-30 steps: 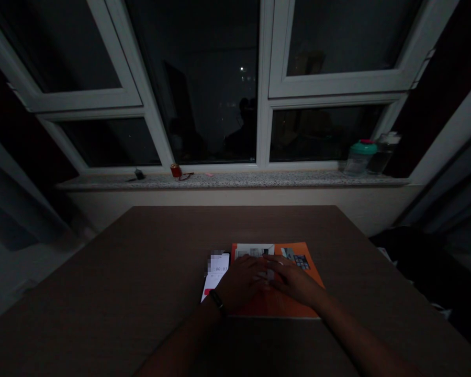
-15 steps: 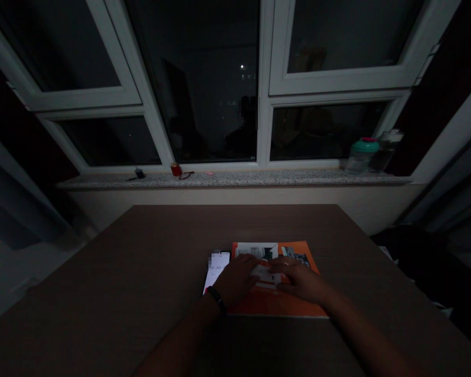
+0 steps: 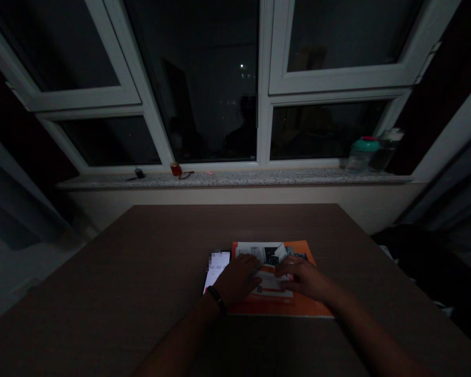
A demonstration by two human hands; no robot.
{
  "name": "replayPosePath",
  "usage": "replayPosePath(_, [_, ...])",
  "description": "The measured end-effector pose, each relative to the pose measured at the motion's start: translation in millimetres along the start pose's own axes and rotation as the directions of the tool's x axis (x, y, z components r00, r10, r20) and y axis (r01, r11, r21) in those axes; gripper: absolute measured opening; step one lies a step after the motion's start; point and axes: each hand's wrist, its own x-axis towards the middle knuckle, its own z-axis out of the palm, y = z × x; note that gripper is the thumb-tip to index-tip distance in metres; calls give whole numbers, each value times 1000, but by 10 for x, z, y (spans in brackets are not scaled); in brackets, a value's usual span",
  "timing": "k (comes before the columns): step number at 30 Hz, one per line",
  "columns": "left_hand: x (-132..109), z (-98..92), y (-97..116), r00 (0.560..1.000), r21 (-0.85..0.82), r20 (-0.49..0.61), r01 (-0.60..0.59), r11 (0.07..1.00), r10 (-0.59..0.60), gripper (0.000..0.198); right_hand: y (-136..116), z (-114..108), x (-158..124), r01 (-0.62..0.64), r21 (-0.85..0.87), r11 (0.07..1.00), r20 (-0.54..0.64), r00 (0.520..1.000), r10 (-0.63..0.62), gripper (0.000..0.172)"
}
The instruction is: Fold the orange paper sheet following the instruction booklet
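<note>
"What's the scene?"

"Night, dim room: a wooden desk (image 3: 102, 272) below a white-framed window (image 3: 264, 78)."

"Where's the paper?"

"A white printed leaflet (image 3: 269, 280) rests on an orange booklet (image 3: 277, 309), toward the desk's near side, one corner of the sheet standing up."

"And the hands?"

"Left hand (image 3: 237, 280), black band (image 3: 216, 299) at the wrist, lies palm down on the leaflet's left side, grip open, fingers flat. Right hand (image 3: 304, 277) sits over its right side, fingers curled; whether that grip pinches the sheet, the dim light doesn't show."

"What's beside them?"

"A smartphone (image 3: 216, 269), screen lit with digits, lies just left of the booklet, by the left hand."

"Farther off?"

"On the stone windowsill (image 3: 235, 179), a green-lidded jar (image 3: 361, 157) and a bottle (image 3: 385, 152) stand at right; a small red cylinder (image 3: 176, 169) sits at left."
</note>
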Motion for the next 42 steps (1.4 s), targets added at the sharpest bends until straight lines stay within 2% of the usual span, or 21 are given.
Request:
replayPosePath(6, [-9, 1, 1, 1000, -9, -3, 0, 1000, 0, 37, -25, -50, -13, -25, -60, 998, 6, 1000, 25, 21])
replayPosePath(13, [-19, 56, -19, 1000, 17, 17, -23, 1000, 23, 45, -69, -90, -11, 16, -88, 996, 3, 1000, -16, 25])
replayPosePath(17, [-12, 105, -29, 999, 46, 17, -30, 998, 29, 43, -100, 24, 21, -18, -124, 992, -116, 993, 4, 21])
replayPosePath(21, [-11, 138, -24, 999, 68, 18, -34, 997, 33, 45, -157, 191, 75, -57, -121, 991, -198, 980, 32, 36])
replayPosePath(23, [-14, 138, -7, 999, 75, 11, -36, 997, 35, 44, -196, 253, 102, -42, -122, 992, -200, 980, 16, 45])
replayPosePath(29, [-8, 110, 59, 999, 82, 14, -32, 996, 31, 44, -280, 358, 192, -53, -124, 991, -269, 963, 18, 47])
replayPosePath(37, [3, 100, 75, 999, 59, 14, -40, 997, 39, 51, -209, 549, 271, -47, -185, 982, -299, 954, -11, 61])
replayPosePath(42, [12, 105, 8, 999, 68, 3, -37, 997, 37, 39, -165, 590, 260, -75, -236, 969, -286, 958, 4, 61])
